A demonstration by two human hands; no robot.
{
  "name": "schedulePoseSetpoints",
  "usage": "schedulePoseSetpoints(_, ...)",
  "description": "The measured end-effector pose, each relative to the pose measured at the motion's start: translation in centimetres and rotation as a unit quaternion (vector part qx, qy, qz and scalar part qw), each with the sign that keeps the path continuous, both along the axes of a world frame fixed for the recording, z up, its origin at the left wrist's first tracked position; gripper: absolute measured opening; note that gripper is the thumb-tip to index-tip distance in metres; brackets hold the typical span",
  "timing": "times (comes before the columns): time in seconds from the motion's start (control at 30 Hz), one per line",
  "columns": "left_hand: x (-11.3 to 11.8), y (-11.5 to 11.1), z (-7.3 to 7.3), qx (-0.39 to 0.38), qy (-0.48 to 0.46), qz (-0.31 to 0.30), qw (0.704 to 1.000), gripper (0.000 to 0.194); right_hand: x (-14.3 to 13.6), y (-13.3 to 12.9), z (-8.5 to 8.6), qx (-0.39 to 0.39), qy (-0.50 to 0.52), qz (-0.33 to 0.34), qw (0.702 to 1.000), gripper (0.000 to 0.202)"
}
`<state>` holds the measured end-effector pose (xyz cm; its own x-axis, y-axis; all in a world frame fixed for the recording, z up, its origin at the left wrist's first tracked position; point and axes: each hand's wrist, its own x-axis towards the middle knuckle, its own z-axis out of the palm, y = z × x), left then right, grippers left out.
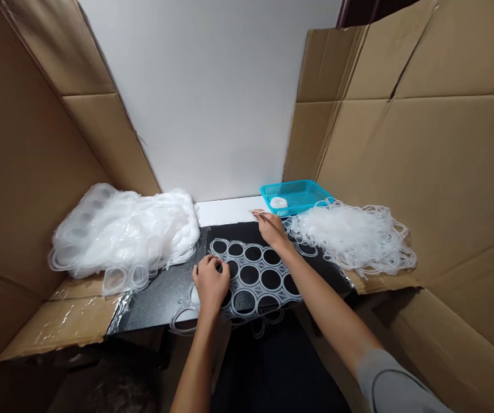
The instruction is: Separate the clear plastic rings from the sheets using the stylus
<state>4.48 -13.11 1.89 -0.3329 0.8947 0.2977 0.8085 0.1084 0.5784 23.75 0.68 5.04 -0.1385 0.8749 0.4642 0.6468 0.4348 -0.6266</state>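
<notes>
A translucent plastic sheet with rows of round holes (259, 265) lies on the black table (152, 304), its near part hanging over the front edge. My left hand (211, 281) rests at the sheet's left side with fingers curled onto it; the fingertips are partly hidden. A whitish round piece (194, 295) shows beside that hand. Beyond the sheet's far edge, my right hand (271, 229) is closed in a pinch, pointing left. Something small and pale shows at its fingertips, too small to name. It is close to the blue basket (300, 207), which holds a white round stack (278, 202).
A large heap of white translucent ringed sheets (130, 229) lies on the left. To the right is a tangled pile of cut-out plastic webbing (354, 235). Cardboard walls (444, 143) stand on both sides, and a white panel (212, 103) rises behind.
</notes>
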Motion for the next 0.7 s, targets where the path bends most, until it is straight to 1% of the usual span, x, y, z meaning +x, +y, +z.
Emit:
schedulePoseSetpoints(0.07,-0.1,0.2,0.1,-0.001,0.003,-0.006,1.000,0.014,3.5,0.3,0.9,0.032,0.005,-0.029,0.999,0.036)
schedulePoseSetpoints(0.13,-0.3,0.4,0.2,-0.005,0.015,-0.012,1.000,0.016,7.7,0.1,1.7,0.072,-0.009,-0.079,0.994,0.037)
schedulePoseSetpoints(0.2,-0.5,0.8,0.2,-0.007,0.035,-0.014,0.999,0.018,12.0,-0.8,2.3,0.103,-0.042,-0.135,0.985,0.040)
schedulePoseSetpoints(0.23,-0.6,1.0,0.1,-0.008,0.042,-0.014,0.999,0.020,14.0,-1.5,2.5,0.104,-0.066,-0.155,0.980,0.040)
schedulePoseSetpoints(0.3,-0.8,1.4,0.1,-0.007,0.051,-0.017,0.999,0.023,17.4,-3.2,2.5,0.079,-0.127,-0.164,0.975,0.037)
schedulePoseSetpoints(0.37,-0.9,1.6,0.0,-0.006,0.053,-0.022,0.998,0.025,19.8,-5.2,2.1,0.059,-0.173,-0.144,0.972,0.032)
schedulePoseSetpoints(0.4,-0.9,1.6,0.1,-0.006,0.053,-0.023,0.998,0.026,20.5,-6.1,1.9,0.066,-0.178,-0.136,0.972,0.031)
schedulePoseSetpoints(0.47,-1.0,1.5,0.2,-0.007,0.057,-0.023,0.998,0.026,21.2,-7.9,1.4,0.100,-0.149,-0.117,0.977,0.029)
schedulePoseSetpoints(0.53,-1.0,1.4,0.5,-0.009,0.060,-0.020,0.998,0.024,20.9,-9.4,1.6,0.130,-0.092,-0.093,0.983,0.029)
schedulePoseSetpoints(0.57,-0.9,1.3,0.6,-0.010,0.062,-0.019,0.998,0.022,20.4,-10.1,2.0,0.137,-0.065,-0.076,0.986,0.029)
schedulePoseSetpoints(0.63,-0.7,1.4,1.1,-0.012,0.063,-0.016,0.998,0.019,18.7,-11.5,3.7,0.134,-0.037,-0.026,0.990,0.029)
schedulePoseSetpoints(0.7,-0.4,1.5,1.6,-0.019,0.071,-0.015,0.997,0.017,15.9,-13.5,6.7,0.120,-0.066,0.057,0.989,0.026)
